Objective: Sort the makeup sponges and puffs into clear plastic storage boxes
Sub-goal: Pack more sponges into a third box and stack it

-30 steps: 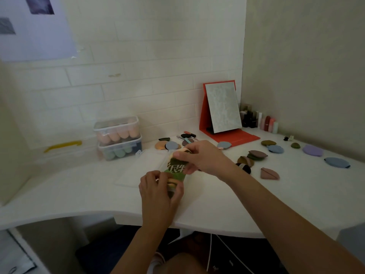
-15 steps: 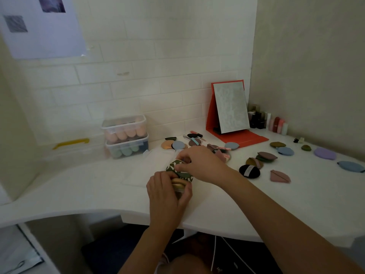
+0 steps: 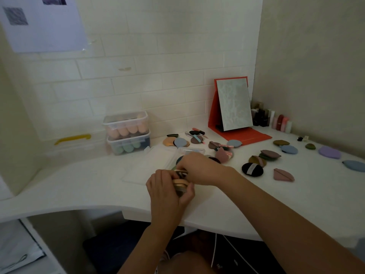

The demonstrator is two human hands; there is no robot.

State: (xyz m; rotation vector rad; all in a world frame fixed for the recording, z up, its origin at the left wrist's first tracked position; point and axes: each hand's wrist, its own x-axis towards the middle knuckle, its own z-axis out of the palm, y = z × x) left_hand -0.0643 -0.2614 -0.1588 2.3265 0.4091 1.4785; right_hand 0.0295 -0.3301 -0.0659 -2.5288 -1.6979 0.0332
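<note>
My left hand [image 3: 167, 191] grips a small stack of round puffs [image 3: 180, 183], tan and gold at the edges, low over the white desk. My right hand [image 3: 197, 168] presses a green patterned puff onto the top of that stack; its fingers hide most of it. Just behind the hands lies an open clear plastic box [image 3: 156, 163] with its lid flat. Loose puffs lie scattered to the right, among them a black round puff [image 3: 252, 169] and a pink folded puff [image 3: 283, 175].
Two stacked clear boxes [image 3: 127, 133] of peach and green sponges stand at the back left. A red-framed mirror [image 3: 234, 109] and small bottles [image 3: 272, 119] fill the back right corner. A purple puff [image 3: 329, 152] and blue puffs [image 3: 354, 165] lie far right. The desk edge [image 3: 138, 211] curves near me.
My right hand has come down with the green patterned puff from above the stack onto it. The view has shifted left and down a little.
</note>
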